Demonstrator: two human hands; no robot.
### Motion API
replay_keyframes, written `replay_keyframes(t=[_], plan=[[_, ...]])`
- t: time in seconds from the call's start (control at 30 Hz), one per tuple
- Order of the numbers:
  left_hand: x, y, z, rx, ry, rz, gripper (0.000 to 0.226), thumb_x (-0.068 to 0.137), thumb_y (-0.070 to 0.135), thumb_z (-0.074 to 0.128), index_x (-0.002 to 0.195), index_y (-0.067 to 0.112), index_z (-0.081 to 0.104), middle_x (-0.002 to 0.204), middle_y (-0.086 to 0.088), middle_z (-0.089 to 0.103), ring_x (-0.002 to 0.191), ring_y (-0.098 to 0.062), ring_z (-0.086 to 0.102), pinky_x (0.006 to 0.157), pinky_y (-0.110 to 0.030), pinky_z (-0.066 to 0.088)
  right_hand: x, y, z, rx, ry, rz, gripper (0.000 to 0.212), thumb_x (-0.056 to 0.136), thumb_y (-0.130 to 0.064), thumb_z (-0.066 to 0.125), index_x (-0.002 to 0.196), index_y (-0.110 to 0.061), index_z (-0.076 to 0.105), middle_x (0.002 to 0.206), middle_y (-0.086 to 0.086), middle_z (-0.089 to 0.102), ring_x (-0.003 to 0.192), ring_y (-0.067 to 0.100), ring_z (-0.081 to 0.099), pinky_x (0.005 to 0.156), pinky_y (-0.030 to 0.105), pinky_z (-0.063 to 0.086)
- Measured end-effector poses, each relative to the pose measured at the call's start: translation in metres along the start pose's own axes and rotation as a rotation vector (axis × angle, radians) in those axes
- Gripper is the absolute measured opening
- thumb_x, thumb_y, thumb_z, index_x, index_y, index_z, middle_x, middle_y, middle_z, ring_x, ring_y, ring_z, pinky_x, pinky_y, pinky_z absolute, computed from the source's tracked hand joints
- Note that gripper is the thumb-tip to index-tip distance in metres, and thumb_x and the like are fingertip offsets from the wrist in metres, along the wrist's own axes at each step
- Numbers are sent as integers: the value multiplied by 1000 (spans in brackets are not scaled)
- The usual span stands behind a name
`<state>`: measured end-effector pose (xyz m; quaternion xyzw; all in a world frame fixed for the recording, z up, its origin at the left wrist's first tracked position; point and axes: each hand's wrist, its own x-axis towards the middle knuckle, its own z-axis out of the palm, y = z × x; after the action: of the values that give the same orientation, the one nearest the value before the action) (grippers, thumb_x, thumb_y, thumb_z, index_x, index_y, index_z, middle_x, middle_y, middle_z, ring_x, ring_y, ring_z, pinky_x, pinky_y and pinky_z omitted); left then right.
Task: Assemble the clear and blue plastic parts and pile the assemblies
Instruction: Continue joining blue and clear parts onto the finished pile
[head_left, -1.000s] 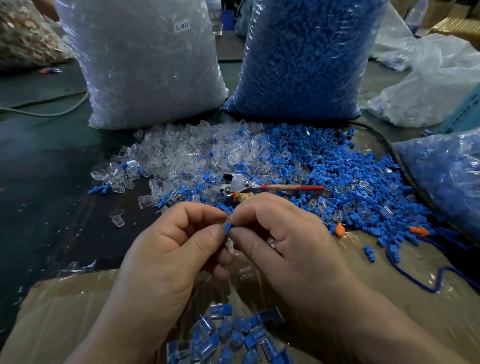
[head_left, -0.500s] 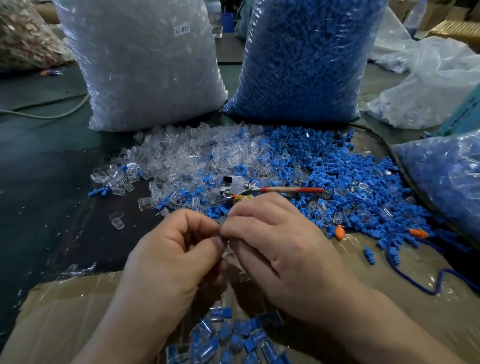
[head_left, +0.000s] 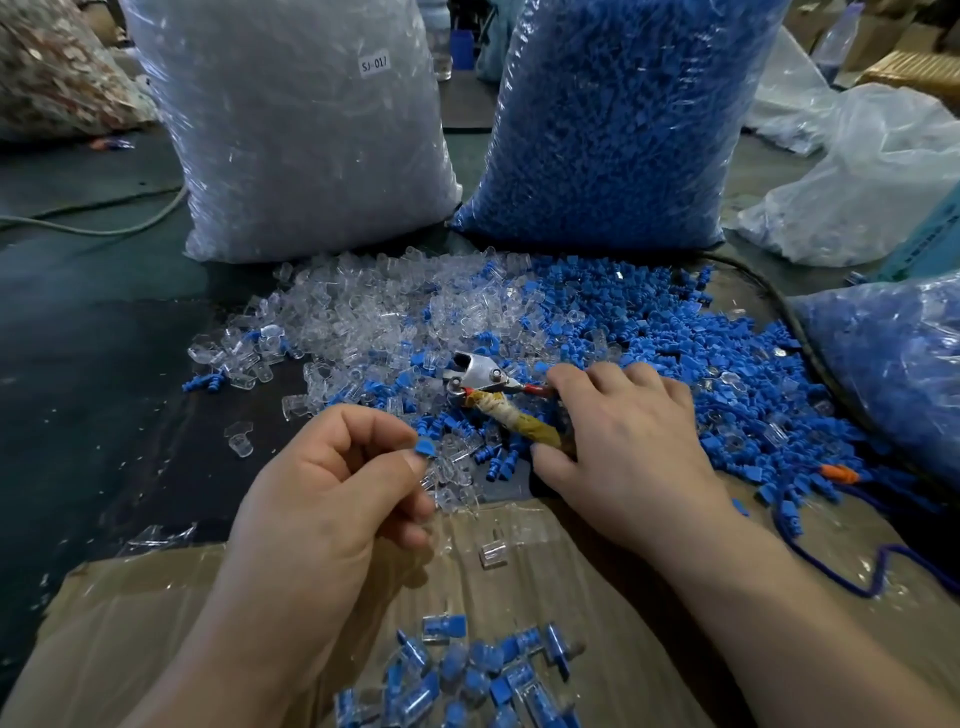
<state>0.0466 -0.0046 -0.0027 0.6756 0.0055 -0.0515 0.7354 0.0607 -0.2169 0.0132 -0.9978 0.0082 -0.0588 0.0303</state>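
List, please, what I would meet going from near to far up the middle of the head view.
pile of assemblies → lone clear part → pliers → bag of clear parts side by side with bag of blue parts

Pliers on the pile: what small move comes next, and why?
Probably lift the pliers toward the left hand. The right hand curls round their handles, and the left hand pinches a blue-and-clear piece just beside them, seemingly waiting to be squeezed together.
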Motion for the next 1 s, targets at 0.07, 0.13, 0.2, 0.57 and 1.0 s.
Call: replay_keyframes(t=[0.07,0.13,0.2,0.57,1.0], plan=[[1,0,-1,-5,5,9,19,86,8,70,79,25,74,64,-12,68,51,-20,63,44,-25,51,-1,1,-2,99,68,-5,51,81,-51,50,128,-32,44,109,-4,50,101,20,39,92,41,32],[1,2,-2,-13,12,13,9,73,26,76,82,28,75,67,-12,71,52,-19,63,44,-24,51,-4,4,-8,287,153,11,46,79,-52,48,121,-34,43,104,-9,44,97,12,37,87,35,34],[0,2,-4,-16,31,10,23,64,36,75,86,29,75,69,-12,71,51,-18,62,44,-23,50,-9,7,-15,461,260,19,48,77,-53,44,122,-36,40,103,-14,41,95,7,39,82,26,35],[1,2,-7,72,74,156,33,95,0,62,88,30,73,69,-5,69,57,-13,63,43,-21,48,-27,1,-30,277,-73,-300,69,72,-56,36,138,-36,40,116,-22,51,108,6,43,93,25,40],[-4,9,-2,166,94,237,39,95,-1,61,85,36,71,72,-1,71,61,-11,67,47,-21,51,-28,1,-30,201,-61,-354,63,77,-60,38,136,-40,43,101,-19,57,95,8,47,84,25,42]])
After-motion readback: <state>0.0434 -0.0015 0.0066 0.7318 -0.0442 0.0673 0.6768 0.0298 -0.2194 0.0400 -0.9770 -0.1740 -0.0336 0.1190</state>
